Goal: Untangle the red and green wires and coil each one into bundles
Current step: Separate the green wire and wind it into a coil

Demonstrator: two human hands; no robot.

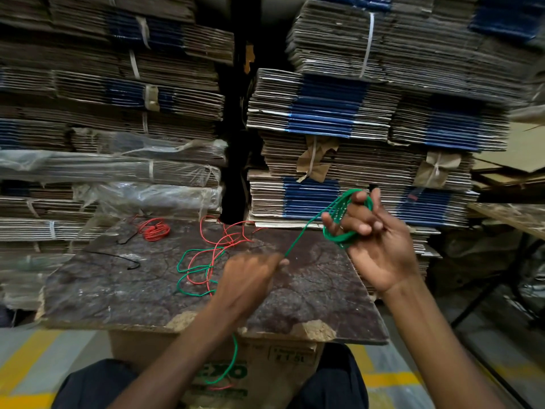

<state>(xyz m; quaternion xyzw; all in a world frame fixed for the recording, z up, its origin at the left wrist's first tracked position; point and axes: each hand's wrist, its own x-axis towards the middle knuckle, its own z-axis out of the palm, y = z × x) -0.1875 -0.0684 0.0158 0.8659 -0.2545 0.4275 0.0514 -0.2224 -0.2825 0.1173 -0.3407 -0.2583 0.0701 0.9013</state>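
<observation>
My right hand (374,240) is raised over the board's right edge with a coil of green wire (342,219) looped round its fingers. A taut green strand runs from the coil down to my left hand (250,278), which pinches it above the board. Loose green wire (188,264) and red wire (224,240) still lie tangled together in the board's middle. A coiled red bundle (154,230) rests at the board's far left. A green tail (233,358) hangs down over the front edge, with a bit of red beside it.
The dark worn board (118,284) lies on a cardboard box (265,364) between my knees. A short black wire (118,256) lies on its left part. Tall stacks of flattened cartons (339,113) stand close behind. A table edge (507,216) is at the right.
</observation>
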